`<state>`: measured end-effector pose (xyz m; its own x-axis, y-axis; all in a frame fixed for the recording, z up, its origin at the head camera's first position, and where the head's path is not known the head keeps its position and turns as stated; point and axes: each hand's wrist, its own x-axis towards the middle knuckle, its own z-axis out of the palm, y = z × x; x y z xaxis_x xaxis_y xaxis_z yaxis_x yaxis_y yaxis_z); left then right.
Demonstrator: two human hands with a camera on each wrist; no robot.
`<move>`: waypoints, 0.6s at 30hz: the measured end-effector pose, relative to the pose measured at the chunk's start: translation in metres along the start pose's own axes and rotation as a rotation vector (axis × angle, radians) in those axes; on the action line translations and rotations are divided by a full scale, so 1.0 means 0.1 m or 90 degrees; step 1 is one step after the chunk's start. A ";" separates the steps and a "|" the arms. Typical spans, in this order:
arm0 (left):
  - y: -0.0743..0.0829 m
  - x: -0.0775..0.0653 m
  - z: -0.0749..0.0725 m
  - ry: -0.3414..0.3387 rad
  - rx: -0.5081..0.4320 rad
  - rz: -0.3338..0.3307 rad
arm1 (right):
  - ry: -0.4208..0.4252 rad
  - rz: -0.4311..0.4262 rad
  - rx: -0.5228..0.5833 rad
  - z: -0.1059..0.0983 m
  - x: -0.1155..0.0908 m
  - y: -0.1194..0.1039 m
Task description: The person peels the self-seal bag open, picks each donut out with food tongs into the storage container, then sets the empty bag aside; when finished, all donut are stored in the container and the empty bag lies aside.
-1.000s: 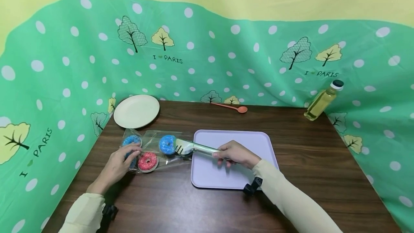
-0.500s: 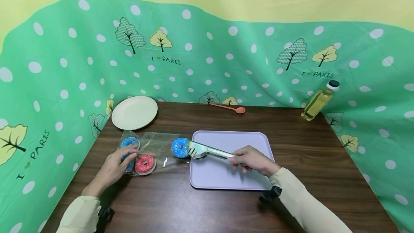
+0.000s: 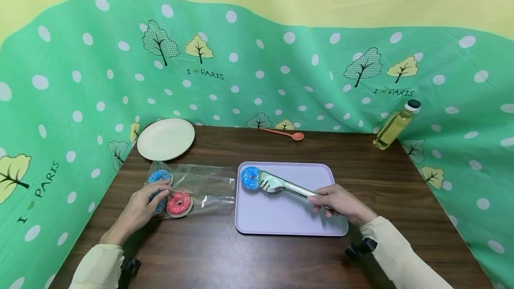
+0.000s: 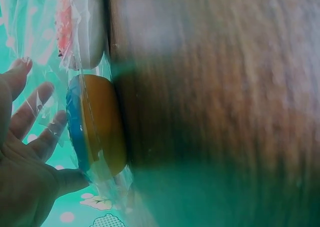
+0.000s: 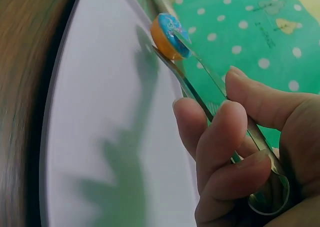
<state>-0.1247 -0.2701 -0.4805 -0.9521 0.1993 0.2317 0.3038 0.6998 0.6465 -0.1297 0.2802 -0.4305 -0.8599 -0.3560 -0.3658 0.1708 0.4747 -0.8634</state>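
My right hand grips metal serving tongs, thumb on one arm and fingers curled round the other. Their tips pinch a blue-iced doughnut over the far left corner of the lilac tray. In the right wrist view the doughnut is tilted and appears raised above the tray. My left hand rests on a clear plastic bag, fingers spread and nearly straight. Inside lie a pink-iced doughnut and blue-iced ones, partly hidden by my fingers. The left wrist view shows one orange-sided doughnut under the film.
A cream oval plate stands at the back left. An orange spoon lies along the table's far edge. A bottle of yellow oil with a black cap stands at the back right. A green patterned cloth hangs behind the dark wooden table.
My right hand has moved right with the tongs, drawing the blue doughnut out of the bag's mouth and over the tray. My left hand has stayed on the bag.
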 end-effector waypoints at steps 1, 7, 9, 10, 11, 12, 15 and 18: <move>0.00 0.00 0.00 0.000 0.000 0.000 | 0.005 0.002 -0.002 -0.03 -0.03 0.01; 0.00 0.00 0.00 0.000 0.003 0.001 | 0.035 0.017 -0.003 -0.25 -0.19 0.13; 0.00 0.00 0.00 -0.001 0.002 -0.001 | 0.043 0.029 -0.004 -0.33 -0.25 0.19; 0.01 0.00 0.00 0.000 0.002 -0.003 | 0.045 0.035 -0.007 -0.37 -0.28 0.21; 0.01 0.00 0.00 0.000 0.001 -0.004 | 0.048 0.039 -0.012 -0.40 -0.31 0.23; 0.01 0.00 0.00 0.001 0.000 -0.007 | 0.050 0.043 -0.016 -0.44 -0.33 0.25; 0.02 0.00 -0.01 0.000 -0.003 -0.009 | 0.063 0.064 -0.028 -0.54 -0.43 0.31; 0.02 0.00 0.00 -0.003 -0.004 -0.012 | 0.075 0.078 -0.037 -0.63 -0.52 0.35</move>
<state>-0.1241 -0.2686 -0.4792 -0.9578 0.1894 0.2163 0.2862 0.6990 0.6554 -0.1090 0.3660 -0.4199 -0.8855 -0.1973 -0.4207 0.2524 0.5559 -0.7920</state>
